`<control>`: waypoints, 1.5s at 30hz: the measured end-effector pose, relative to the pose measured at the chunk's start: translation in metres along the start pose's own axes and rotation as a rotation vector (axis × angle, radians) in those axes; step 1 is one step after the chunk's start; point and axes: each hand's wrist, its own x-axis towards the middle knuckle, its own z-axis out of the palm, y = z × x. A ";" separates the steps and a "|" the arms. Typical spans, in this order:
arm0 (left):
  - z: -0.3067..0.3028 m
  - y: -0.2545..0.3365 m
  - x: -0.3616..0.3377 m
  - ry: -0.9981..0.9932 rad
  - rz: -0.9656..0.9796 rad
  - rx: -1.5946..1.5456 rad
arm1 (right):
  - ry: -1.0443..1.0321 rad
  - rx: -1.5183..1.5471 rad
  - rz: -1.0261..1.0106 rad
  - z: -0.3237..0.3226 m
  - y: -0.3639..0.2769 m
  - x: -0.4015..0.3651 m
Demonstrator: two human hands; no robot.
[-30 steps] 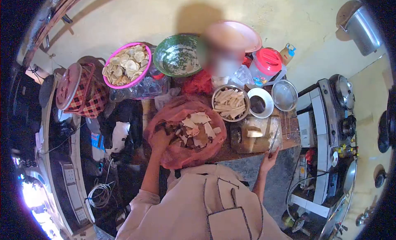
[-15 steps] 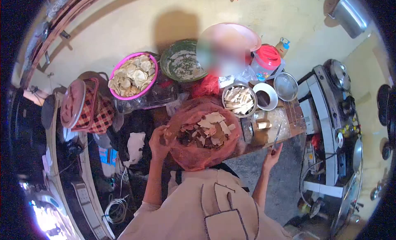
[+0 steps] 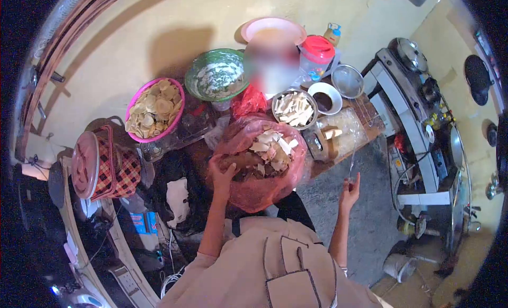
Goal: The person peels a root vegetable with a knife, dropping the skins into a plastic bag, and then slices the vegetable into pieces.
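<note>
My left hand (image 3: 225, 181) is closed at the left side of a translucent red plastic bag (image 3: 262, 197), its fingers around a long brown cassava root (image 3: 238, 162). Brown and white peelings (image 3: 272, 149) fill the bag's open top. Off to the right, my right hand (image 3: 349, 191) is closed on a knife (image 3: 352, 162), its thin blade pointing up and away from me. Beyond the blade lies a cutting board (image 3: 349, 122) with a pale peeled piece (image 3: 332, 134) on its left part. A metal bowl (image 3: 312, 122) of pale cut sticks stands behind the bag.
Around the table are a pink basket (image 3: 128, 114) of round slices, a green basin (image 3: 193, 77) with white residue, a white bowl (image 3: 313, 91) of dark liquid, a sieve (image 3: 347, 81) and a red-lidded container (image 3: 316, 59). A stove (image 3: 394, 69) stands right; a checked basket (image 3: 124, 170) left.
My view has shifted and turned. The left hand has moved inward over the bag's side with the cassava root. The knife has come away from the board, out past the table edge.
</note>
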 end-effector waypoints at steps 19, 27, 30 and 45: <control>0.295 -0.082 -0.029 -0.363 -0.137 0.156 | -0.529 -0.414 -0.277 0.030 0.003 0.160; 0.336 -0.109 -0.016 -0.291 0.314 0.683 | -0.465 -0.271 -0.424 0.044 0.026 0.189; 0.339 -0.083 -0.018 -0.397 0.386 0.958 | -0.498 -0.322 -0.351 0.038 0.019 0.187; 0.360 -0.086 -0.014 -0.412 0.721 1.137 | -0.695 -0.628 -0.341 0.009 0.013 0.197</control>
